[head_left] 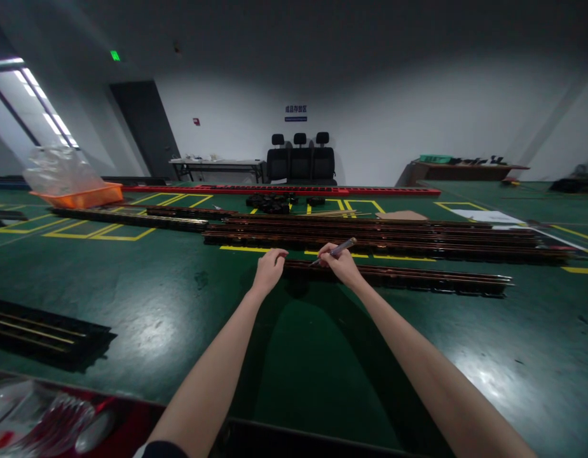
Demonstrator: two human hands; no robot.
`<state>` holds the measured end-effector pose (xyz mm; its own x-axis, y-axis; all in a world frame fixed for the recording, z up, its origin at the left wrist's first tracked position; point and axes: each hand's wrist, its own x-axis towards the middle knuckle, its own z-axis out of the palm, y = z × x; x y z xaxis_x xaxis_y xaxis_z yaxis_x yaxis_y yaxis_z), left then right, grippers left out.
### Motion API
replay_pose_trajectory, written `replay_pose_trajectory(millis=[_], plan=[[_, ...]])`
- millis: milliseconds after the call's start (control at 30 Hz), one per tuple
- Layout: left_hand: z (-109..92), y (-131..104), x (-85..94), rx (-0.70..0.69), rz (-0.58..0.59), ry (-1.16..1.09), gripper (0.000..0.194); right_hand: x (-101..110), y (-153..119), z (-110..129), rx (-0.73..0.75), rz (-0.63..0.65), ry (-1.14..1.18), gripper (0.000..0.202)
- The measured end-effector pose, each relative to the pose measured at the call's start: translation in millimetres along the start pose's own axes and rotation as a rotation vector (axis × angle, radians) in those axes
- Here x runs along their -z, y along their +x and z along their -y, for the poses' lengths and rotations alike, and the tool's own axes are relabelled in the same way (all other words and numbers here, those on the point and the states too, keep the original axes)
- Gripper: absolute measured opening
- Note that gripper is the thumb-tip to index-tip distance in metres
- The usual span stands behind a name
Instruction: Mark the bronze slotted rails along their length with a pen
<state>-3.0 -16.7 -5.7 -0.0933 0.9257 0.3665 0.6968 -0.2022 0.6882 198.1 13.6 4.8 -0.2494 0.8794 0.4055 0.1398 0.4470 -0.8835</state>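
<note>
My right hand (340, 262) is closed round a marker pen (344, 246), held slanting with its lower tip at a long dark rail (431, 278). This rail has copper-coloured strips along it and lies crosswise on the green table (313, 356). At the rail's left end my left hand (269, 270) has its fingers curled over the edge, gripping it. Just behind both hands lies a wide row of similar rails (393, 236) with copper-coloured strips. What the pen tip touches is too small to make out.
More rails (36, 331) lie at the near left. An orange tray (84, 196) with clear plastic bags stands at the far left. Small black parts (269, 203), a cardboard piece (401, 215) and white paper (487, 217) lie behind the rails. Yellow lines mark the table.
</note>
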Motion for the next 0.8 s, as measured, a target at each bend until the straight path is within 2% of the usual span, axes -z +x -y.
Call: replay_pose_trajectory(millis=[167, 300, 533, 800], plan=[[-5.6, -6.7, -0.7, -0.228, 0.117, 0.231, 0.031, 0.1, -0.4, 2.2, 0.006, -0.006, -0.011, 0.010], [-7.5, -9.6, -2.0, -0.309, 0.143, 0.325, 0.032, 0.7, 0.3, 0.9, 0.011, 0.000, -0.018, 0.011], [-4.9, -8.1, -5.2, -0.345, 0.116, 0.383, 0.030, 1.4, 1.1, -2.1, 0.033, 0.008, -0.062, 0.013], [-1.9, -6.6, -6.8, -0.320, 0.136, 0.385, 0.027, 2.2, -1.2, 9.0, 0.023, 0.010, -0.198, 0.011]])
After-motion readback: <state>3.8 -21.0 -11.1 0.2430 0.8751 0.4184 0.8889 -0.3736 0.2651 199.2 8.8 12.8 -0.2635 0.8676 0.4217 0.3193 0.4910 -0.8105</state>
